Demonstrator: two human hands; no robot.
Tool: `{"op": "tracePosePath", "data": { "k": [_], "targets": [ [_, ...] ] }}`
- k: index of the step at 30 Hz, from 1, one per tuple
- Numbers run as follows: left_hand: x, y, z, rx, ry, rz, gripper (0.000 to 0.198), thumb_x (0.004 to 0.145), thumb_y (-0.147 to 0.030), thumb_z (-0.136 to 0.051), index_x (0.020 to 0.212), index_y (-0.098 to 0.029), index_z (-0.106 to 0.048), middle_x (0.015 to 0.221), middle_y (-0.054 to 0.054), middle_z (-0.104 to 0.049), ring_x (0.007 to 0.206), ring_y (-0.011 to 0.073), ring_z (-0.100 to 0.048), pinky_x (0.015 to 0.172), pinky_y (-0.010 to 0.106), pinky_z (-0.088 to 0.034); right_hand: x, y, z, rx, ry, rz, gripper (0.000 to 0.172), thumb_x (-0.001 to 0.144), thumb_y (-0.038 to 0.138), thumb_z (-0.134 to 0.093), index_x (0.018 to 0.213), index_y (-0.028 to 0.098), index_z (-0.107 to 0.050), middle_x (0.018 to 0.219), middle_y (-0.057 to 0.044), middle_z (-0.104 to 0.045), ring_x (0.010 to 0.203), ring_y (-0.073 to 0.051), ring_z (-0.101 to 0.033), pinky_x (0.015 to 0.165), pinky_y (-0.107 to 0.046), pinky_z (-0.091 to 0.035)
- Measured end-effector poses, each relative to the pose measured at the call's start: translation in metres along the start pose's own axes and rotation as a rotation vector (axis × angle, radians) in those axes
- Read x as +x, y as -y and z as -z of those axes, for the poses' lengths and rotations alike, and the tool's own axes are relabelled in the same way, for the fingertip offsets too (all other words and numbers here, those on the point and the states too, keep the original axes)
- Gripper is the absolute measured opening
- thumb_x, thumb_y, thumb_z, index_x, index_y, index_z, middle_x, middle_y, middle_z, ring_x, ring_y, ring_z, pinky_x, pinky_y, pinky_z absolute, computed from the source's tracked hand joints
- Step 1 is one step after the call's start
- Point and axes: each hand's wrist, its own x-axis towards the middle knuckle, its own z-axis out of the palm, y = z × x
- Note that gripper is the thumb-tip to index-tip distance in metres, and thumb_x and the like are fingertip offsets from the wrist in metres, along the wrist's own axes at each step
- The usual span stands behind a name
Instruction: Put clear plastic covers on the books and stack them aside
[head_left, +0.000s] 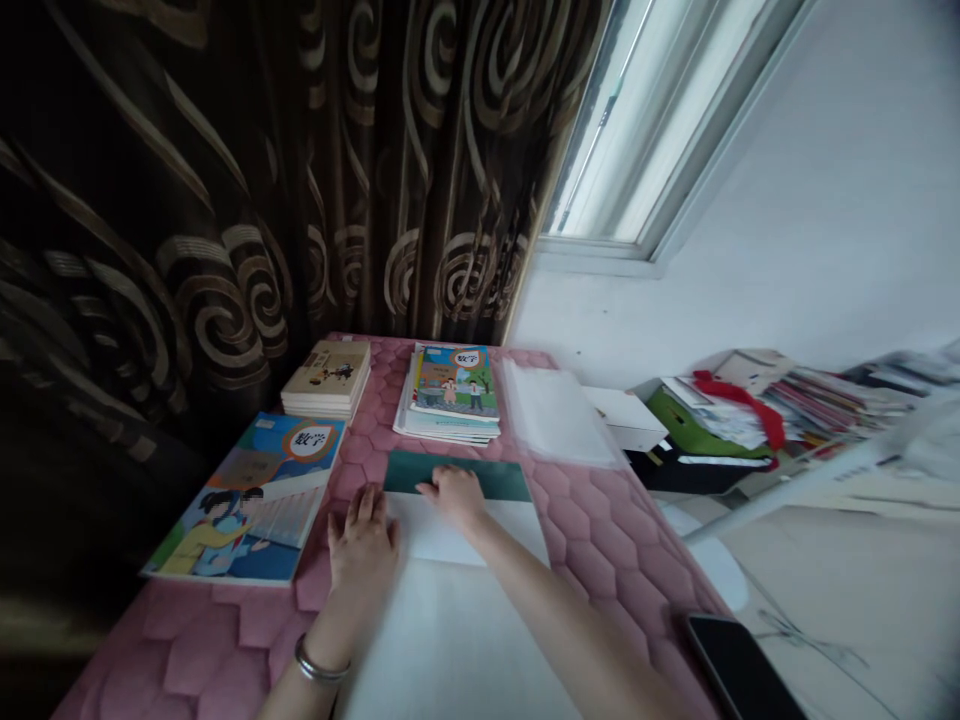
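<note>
A dark green booklet or sheet (499, 478) lies on the table with a white strip (435, 530) across its lower part. A pale, translucent sheet (450, 640) stretches from there towards me. My left hand (364, 540) rests flat at the left edge of the white strip, fingers spread, a silver bangle on its wrist. My right hand (456, 495) is curled into a fist on the line where green meets white, thumb pointing left. Whatever its fingers may hold is hidden beneath them.
Left of my hands lies a maths textbook (255, 500), with a stack of tan books (326, 380) behind it. Another book stack (450, 393) stands at the back. Clear plastic covers (559, 412) lie right of it. A phone (739, 665) sits at the right edge.
</note>
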Motion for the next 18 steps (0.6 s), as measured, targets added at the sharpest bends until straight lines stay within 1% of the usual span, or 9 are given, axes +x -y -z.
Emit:
{"op": "tracePosePath", "data": {
  "k": [2,5,7,9,11,12,15,16,18],
  "targets": [
    [0.0,0.0,-0.001,0.034,-0.004,-0.001,0.048,0.093,-0.024,-0.035,0.138,-0.015,-0.051,0.15,0.014,-0.042,0.135,0.0279,-0.042,0.109,0.059,-0.031,-0.017,-0.035,0.009,0.0,0.017,-0.057,0.031,0.088,0.047,-0.059,0.084,0.02,-0.071,0.093,-0.008,-0.075,0.09,-0.022,-0.069,0.082,-0.031,-0.043],
    [0.001,-0.001,-0.002,0.073,0.002,0.003,0.048,0.093,-0.023,-0.036,0.138,-0.014,-0.051,0.149,0.016,-0.043,0.135,0.0291,-0.043,0.109,0.06,-0.03,-0.04,-0.085,0.021,0.007,0.023,-0.175,0.03,0.089,0.046,-0.058,0.079,0.02,-0.07,0.086,-0.006,-0.075,0.087,-0.022,-0.07,0.076,-0.029,-0.043],
    [0.003,-0.004,0.0,0.106,0.006,0.012,0.048,0.093,-0.02,-0.035,0.138,-0.012,-0.051,0.149,0.017,-0.043,0.136,0.031,-0.041,0.109,0.063,-0.027,-0.05,-0.107,0.026,0.05,0.018,-0.26,0.029,0.088,0.046,-0.059,0.077,0.021,-0.069,0.085,-0.004,-0.075,0.086,-0.02,-0.07,0.072,-0.026,-0.042],
    [0.005,-0.015,0.003,0.149,0.012,0.0,0.049,0.091,-0.012,-0.034,0.136,-0.011,-0.053,0.149,0.019,-0.042,0.137,0.0329,-0.04,0.111,0.066,-0.021,-0.055,-0.118,0.026,0.098,0.008,-0.301,0.028,0.087,0.045,-0.06,0.075,0.022,-0.069,0.083,-0.003,-0.075,0.083,-0.019,-0.07,0.068,-0.024,-0.04],
    [0.008,-0.037,0.007,0.147,0.04,-0.078,0.052,0.087,-0.007,-0.036,0.135,-0.011,-0.055,0.151,0.018,-0.039,0.14,0.033,-0.035,0.113,0.065,-0.014,-0.056,-0.121,0.024,0.121,-0.009,-0.293,0.027,0.086,0.044,-0.061,0.074,0.022,-0.069,0.082,-0.002,-0.075,0.08,-0.018,-0.069,0.064,-0.023,-0.039],
    [0.009,-0.052,0.009,0.116,0.066,-0.15,0.052,0.086,-0.007,-0.039,0.135,-0.012,-0.054,0.152,0.017,-0.036,0.142,0.0322,-0.032,0.115,0.062,-0.013,-0.056,-0.121,0.023,0.127,-0.019,-0.284,0.027,0.086,0.044,-0.061,0.074,0.021,-0.069,0.082,-0.002,-0.075,0.079,-0.017,-0.069,0.063,-0.023,-0.039],
    [0.012,-0.106,0.009,-0.075,0.244,-0.396,0.051,0.089,-0.024,-0.043,0.139,-0.015,-0.05,0.155,0.012,-0.032,0.145,0.0271,-0.025,0.118,0.051,-0.019,-0.053,-0.121,0.021,0.139,-0.028,-0.262,0.026,0.086,0.042,-0.061,0.073,0.021,-0.07,0.081,-0.002,-0.075,0.077,-0.016,-0.068,0.061,-0.022,-0.038],
    [0.011,-0.123,0.007,-0.128,0.283,-0.436,0.052,0.09,-0.027,-0.043,0.14,-0.012,-0.049,0.155,0.013,-0.032,0.145,0.0266,-0.025,0.118,0.047,-0.02,-0.053,-0.122,0.021,0.142,-0.027,-0.26,0.025,0.087,0.041,-0.061,0.073,0.022,-0.07,0.082,-0.001,-0.075,0.077,-0.015,-0.068,0.061,-0.022,-0.038],
    [0.009,-0.151,0.0,-0.188,0.301,-0.428,0.057,0.092,-0.031,-0.04,0.143,-0.006,-0.043,0.154,0.019,-0.032,0.144,0.028,-0.027,0.117,0.044,-0.023,-0.052,-0.128,0.023,0.144,-0.03,-0.267,0.022,0.087,0.038,-0.061,0.074,0.022,-0.07,0.083,-0.001,-0.075,0.079,-0.014,-0.068,0.063,-0.021,-0.039]
  ]
}}
